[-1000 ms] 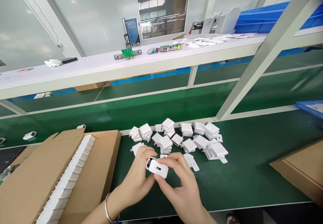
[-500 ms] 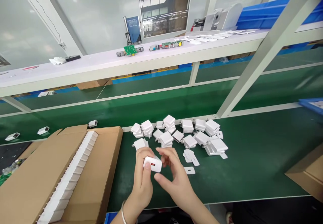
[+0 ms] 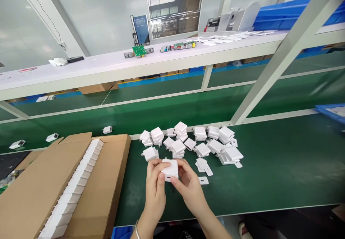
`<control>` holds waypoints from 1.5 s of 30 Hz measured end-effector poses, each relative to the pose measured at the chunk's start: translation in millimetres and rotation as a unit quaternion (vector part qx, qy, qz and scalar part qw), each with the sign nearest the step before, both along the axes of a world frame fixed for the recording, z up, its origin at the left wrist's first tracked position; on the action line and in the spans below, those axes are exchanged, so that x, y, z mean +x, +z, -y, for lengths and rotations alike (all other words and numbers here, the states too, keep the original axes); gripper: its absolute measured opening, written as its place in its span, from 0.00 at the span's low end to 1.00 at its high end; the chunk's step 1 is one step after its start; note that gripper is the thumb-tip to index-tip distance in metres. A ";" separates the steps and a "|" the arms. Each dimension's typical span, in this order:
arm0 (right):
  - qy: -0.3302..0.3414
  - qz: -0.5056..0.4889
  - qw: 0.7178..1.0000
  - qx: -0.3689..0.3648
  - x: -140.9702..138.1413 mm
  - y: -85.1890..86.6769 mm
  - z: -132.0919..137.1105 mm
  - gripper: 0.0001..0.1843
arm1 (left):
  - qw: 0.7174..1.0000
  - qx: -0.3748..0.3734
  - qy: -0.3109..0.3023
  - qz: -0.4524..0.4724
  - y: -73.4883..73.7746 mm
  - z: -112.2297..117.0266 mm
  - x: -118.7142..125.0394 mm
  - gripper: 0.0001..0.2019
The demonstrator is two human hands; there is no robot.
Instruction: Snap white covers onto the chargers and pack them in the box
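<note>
A small white charger (image 3: pixel 170 169) is pinched between both of my hands over the green table (image 3: pixel 269 170). My left hand (image 3: pixel 155 188) grips its left side with the thumb on its front. My right hand (image 3: pixel 188 187) closes on its right side. Just beyond them lies a pile of white chargers (image 3: pixel 188 142) with a few flat white tabs (image 3: pixel 203 167) beside it.
An open cardboard box (image 3: pixel 107 174) at the left holds a long row of white chargers (image 3: pixel 78 185). Loose chargers (image 3: pixel 52 137) sit on the green belt behind it. A white shelf (image 3: pixel 107 66) with circuit boards runs across the back. A slanted white post (image 3: pixel 272 63) rises at the right.
Both hands have turned the charger and closed together on it, shifting it slightly away from me. The chargers on the belt have drifted to the right.
</note>
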State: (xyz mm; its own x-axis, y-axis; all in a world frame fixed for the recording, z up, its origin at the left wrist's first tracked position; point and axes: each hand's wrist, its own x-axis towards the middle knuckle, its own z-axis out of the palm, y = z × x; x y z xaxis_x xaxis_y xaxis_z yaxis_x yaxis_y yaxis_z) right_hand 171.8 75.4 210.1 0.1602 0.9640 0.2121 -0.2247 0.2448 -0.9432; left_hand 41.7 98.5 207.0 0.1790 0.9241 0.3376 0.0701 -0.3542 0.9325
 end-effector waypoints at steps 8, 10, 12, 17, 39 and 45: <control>-0.023 0.052 0.998 0.005 -1.4 -6.2 -0.5 0.17 | 0.998 -0.019 0.048 0.045 -13.4 10.6 13.0 0.19; -0.021 0.055 0.998 0.002 -0.8 -7.1 -0.2 0.17 | 0.998 -0.003 0.046 0.031 -14.8 8.5 12.0 0.18; -0.011 0.055 0.998 -0.003 -1.5 -8.9 -1.2 0.18 | 0.998 0.024 0.059 0.015 -17.8 5.1 10.5 0.17; -0.001 0.052 0.999 -0.010 -5.1 -14.2 -5.1 0.19 | 0.992 0.079 0.103 0.003 -31.2 0.4 9.8 0.16; 0.033 0.420 0.902 0.094 -4.8 -42.3 10.8 0.35 | 0.969 -0.109 0.142 -0.169 -21.5 13.8 -116.6 0.21; -0.076 0.413 0.908 -0.012 68.5 -91.4 25.0 0.17 | 0.787 -0.122 0.324 -0.511 -34.8 31.1 -252.4 0.19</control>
